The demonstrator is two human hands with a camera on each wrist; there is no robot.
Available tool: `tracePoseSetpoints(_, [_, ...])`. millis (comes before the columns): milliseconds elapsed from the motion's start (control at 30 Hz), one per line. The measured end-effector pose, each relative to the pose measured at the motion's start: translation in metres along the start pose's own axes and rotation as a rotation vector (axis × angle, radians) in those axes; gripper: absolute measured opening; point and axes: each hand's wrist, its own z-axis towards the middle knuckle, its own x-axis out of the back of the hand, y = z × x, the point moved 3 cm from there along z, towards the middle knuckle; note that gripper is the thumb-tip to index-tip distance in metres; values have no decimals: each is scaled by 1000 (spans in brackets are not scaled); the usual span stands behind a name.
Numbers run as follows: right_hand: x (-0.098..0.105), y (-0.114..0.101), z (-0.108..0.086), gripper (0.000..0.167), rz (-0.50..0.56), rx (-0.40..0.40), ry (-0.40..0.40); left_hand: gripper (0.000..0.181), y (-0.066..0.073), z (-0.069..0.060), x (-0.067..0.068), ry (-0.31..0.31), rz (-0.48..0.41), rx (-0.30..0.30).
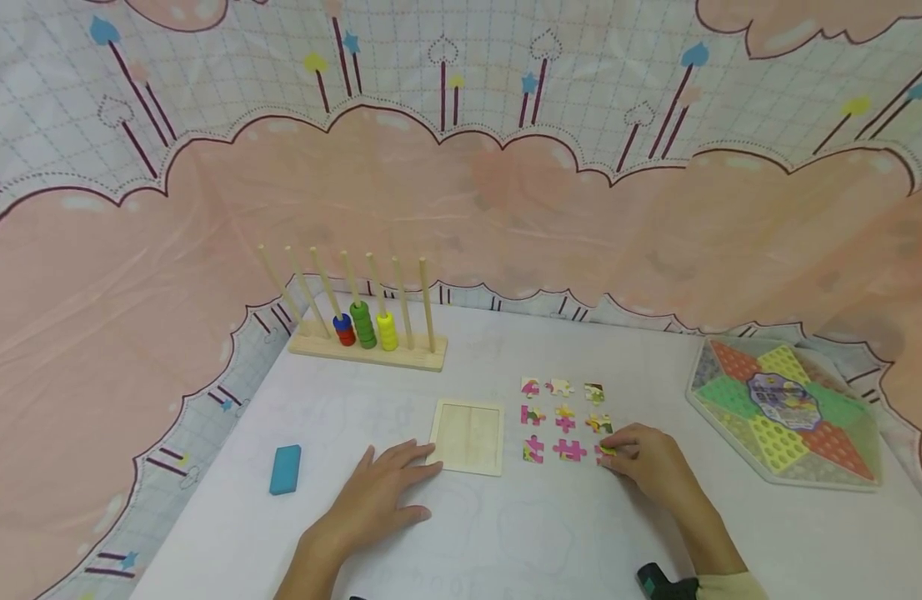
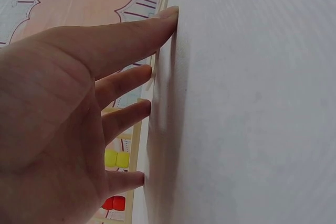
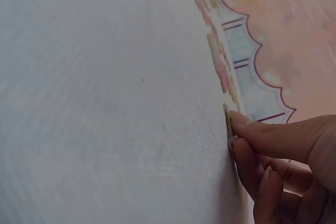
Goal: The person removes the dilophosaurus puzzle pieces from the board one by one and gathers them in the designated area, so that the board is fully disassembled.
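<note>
My right hand (image 1: 647, 463) pinches a pink-and-green jigsaw piece (image 1: 603, 451) at the near right corner of a group of loose pieces. In the right wrist view, thumb and forefinger of the right hand (image 3: 281, 156) meet at the thin edge of that piece (image 3: 227, 116), flat on the table. Several other pieces, such as a pink one (image 1: 569, 450), lie spaced in rows beside it. My left hand (image 1: 382, 497) rests with fingers spread, its fingertips at the near left edge of a square wooden tray (image 1: 468, 472). The left wrist view shows the left hand (image 2: 68, 103) holding nothing.
A wooden bead stand (image 1: 367, 357) with upright rods and coloured rings stands at the back left. A blue block (image 1: 285, 469) lies on the left of the white table (image 1: 461, 550). At the right is a hexagonal game board (image 1: 784, 408). Patterned cloth hangs behind.
</note>
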Motion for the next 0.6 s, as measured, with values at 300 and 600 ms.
tracePoseSetpoints(300, [1, -2, -1, 18, 6, 23, 3, 58, 0, 1, 0, 14, 5, -12])
tracePoseSetpoints(600, [-2, -1, -2, 20, 8, -4, 1, 58, -1, 1, 0, 19, 7, -13])
